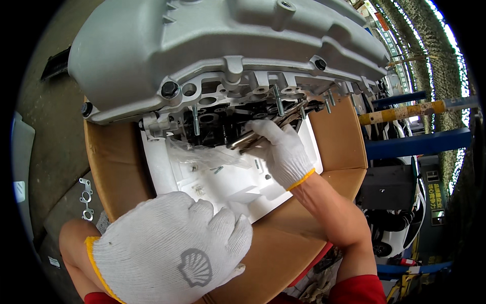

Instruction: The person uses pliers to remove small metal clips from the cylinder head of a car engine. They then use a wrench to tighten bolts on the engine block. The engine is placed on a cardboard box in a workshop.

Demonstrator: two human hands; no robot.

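Silver-grey cast engine cover (202,45), large, at twelve o'clock, over a cylinder head (223,114) with upright studs. Right hand (281,152) (white knit glove, yellow cuff) at centre, fingers closed on a metal wrench (268,129) that runs toward one o'clock into the head, between studs. Left hand (172,251), gloved, at seven o'clock, fingers curled together, resting on the cardboard box (116,167) edge. White foam tray (228,185) with clear plastic bag (202,154) below the head. Metal gasket (86,198) at nine o'clock on the floor.
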